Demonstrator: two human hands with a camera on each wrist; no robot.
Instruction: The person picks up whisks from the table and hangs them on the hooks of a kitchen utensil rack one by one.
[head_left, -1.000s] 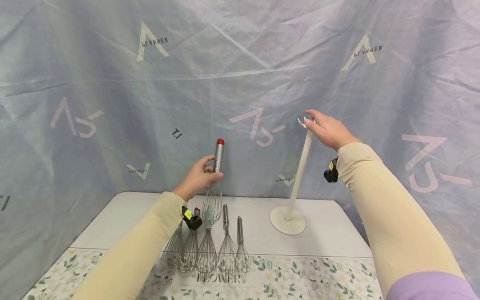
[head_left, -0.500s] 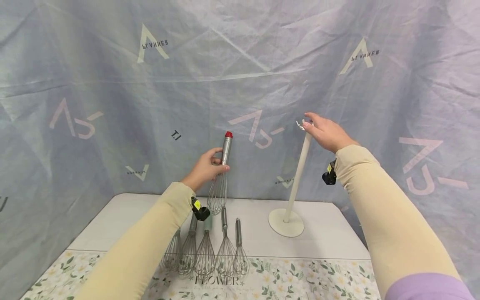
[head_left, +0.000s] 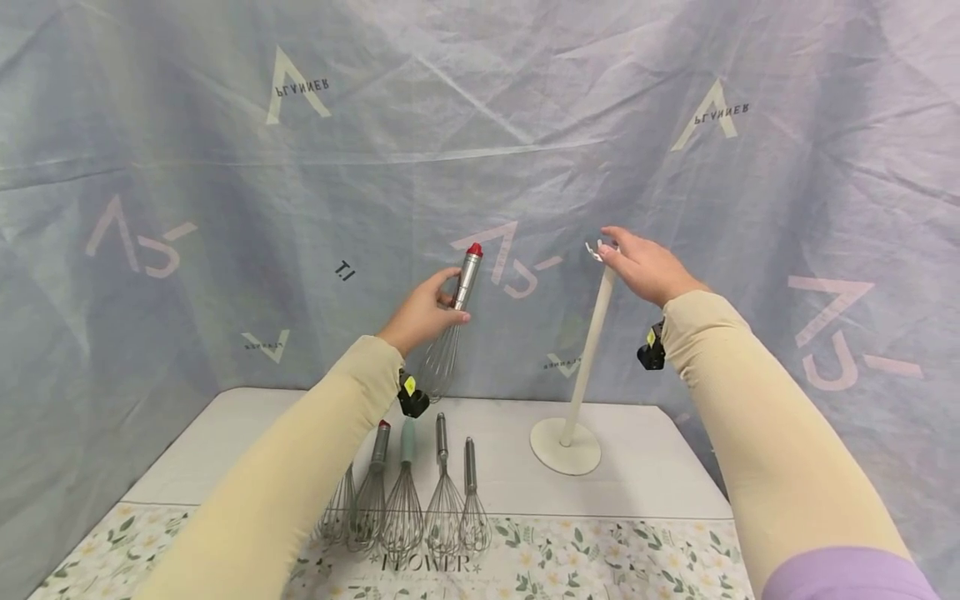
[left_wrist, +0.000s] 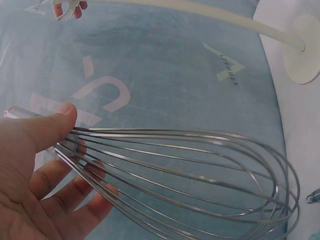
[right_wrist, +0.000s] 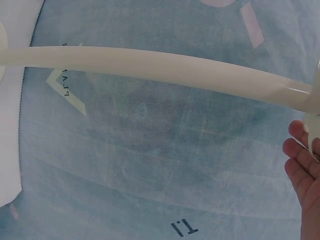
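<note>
Table edge point(head_left: 502, 406) well below, left fingers point(left_wrist: 50, 179) grip a whisk point(head_left: 468, 279), right fingers point(right_wrist: 300, 176) apparently hold a stand point(head_left: 589, 350).

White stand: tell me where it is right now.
In the head view, the white stand is right of centre on the tabletop, to the right of the row of whisks, with the right hand at its top.

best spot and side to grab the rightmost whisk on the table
I'd take the rightmost whisk by its handle, coming from above and slightly from the right. The handle is slim and straight and points toward the backdrop, while the wire head bulges close beside the neighbouring whisk on its left; no whisk lies on its right.
</note>
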